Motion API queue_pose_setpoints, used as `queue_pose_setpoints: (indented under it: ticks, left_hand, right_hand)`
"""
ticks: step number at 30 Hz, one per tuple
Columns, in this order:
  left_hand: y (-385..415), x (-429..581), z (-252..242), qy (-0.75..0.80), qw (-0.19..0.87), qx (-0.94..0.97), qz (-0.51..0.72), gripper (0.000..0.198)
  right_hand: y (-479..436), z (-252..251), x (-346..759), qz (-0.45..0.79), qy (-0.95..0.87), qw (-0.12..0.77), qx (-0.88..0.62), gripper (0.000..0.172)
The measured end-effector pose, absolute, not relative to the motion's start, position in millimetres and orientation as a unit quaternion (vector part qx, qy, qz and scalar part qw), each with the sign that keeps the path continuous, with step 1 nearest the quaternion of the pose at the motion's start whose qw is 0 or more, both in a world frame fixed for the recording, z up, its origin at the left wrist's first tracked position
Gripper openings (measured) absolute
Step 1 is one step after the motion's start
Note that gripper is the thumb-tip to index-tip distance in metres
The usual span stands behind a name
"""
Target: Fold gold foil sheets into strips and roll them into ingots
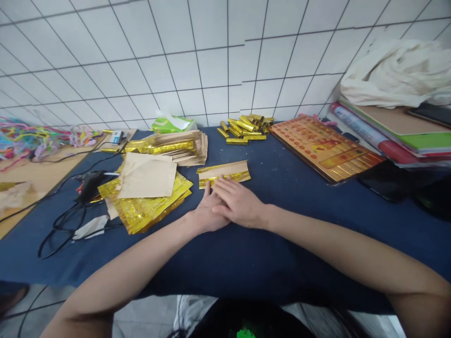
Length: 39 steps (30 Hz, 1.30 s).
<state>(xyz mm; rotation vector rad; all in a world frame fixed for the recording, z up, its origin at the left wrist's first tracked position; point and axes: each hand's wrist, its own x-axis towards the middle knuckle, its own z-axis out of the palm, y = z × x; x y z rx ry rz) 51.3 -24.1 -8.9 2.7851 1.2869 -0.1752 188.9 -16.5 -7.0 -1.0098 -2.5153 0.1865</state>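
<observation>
A sheet of joss paper (225, 172), tan in the middle with shiny gold edges curling up, lies just beyond my fingertips. My right hand (241, 202) rests flat across my left hand, fingers stretched out, their tips over the sheet's near gold edge. My left hand (210, 210) is turned palm up, partly covered by the right; one finger points toward the sheet and the others are hidden. Neither hand appears to grip anything. To the left is a loose pile of gold sheets (151, 206) with a tan sheet (148, 176) on top. Several rolled gold tubes (243, 126) are heaped near the wall.
A stack of folded paper (197, 146) stands behind the pile, beside a green tissue pack (172, 124). A black glue gun (90, 183) and its cable lie left. An orange-gold printed packet (327, 145) is at right, near stacked folders (416, 136) under white cloth (398, 75).
</observation>
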Motion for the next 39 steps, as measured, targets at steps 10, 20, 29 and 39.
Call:
queue_pose_setpoints:
  ticks: [10, 20, 29, 39]
  left_hand:
    - [-23.4, 55.3, -6.4, 0.429, 0.055, 0.901, -0.036, 0.076]
    - [-15.1, 29.2, -9.6, 0.456, 0.018, 0.890, -0.022, 0.084]
    - [-14.4, 3.0, -12.5, 0.526, -0.041, 0.848, -0.048, 0.087]
    - [-32.2, 53.7, 15.3, 0.401, -0.024, 0.915, -0.048, 0.089]
  right_hand:
    - [-4.1, -15.2, 205.4, 0.172, -0.900, 0.109, -0.385, 0.082]
    - [-5.2, -24.1, 230.8, 0.082, -0.884, 0.064, -0.456, 0.086]
    - [-4.6, -22.1, 226.9, 0.086, -0.883, 0.059, -0.457, 0.090]
    - [8.9, -18.3, 243.8, 0.101, -0.919, 0.057, -0.377, 0.089]
